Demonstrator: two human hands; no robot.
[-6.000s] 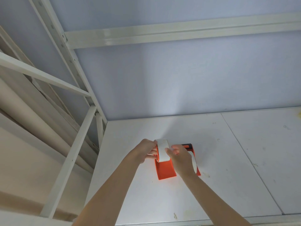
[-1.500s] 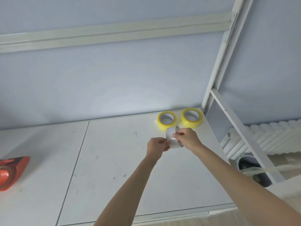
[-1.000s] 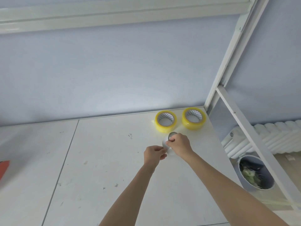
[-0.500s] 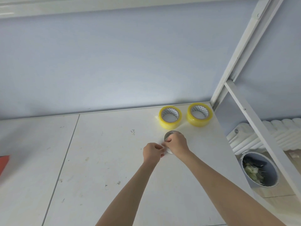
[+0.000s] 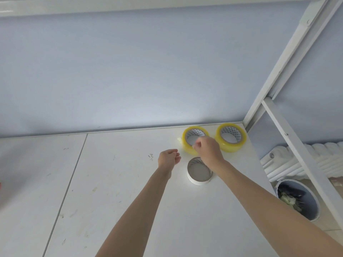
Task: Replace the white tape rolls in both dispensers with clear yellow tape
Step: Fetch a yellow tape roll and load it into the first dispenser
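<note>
A white tape roll (image 5: 199,179) lies flat on the white table (image 5: 120,182), free of both hands. Behind it two clear yellow tape rolls lie flat near the back right corner, one on the left (image 5: 187,143) and one on the right (image 5: 231,137). My right hand (image 5: 208,152) reaches over the white roll, its fingertips drawn together at the near rim of the left yellow roll; whether they grip it is unclear. My left hand (image 5: 168,158) hovers empty and loosely curled, left of the white roll. A sliver of orange dispenser (image 5: 0,186) shows at the left edge.
A white metal shelf frame (image 5: 278,80) rises at the table's right corner, with a slanted brace (image 5: 297,151) beyond it. Below the right edge stand a grey bin (image 5: 313,206) with scraps and a white ribbed object (image 5: 289,164). A blue wall backs the table.
Both hands set the white roll down flat and let go of it. My right hand moved back onto the left yellow roll; my left hand drew away to the left.
</note>
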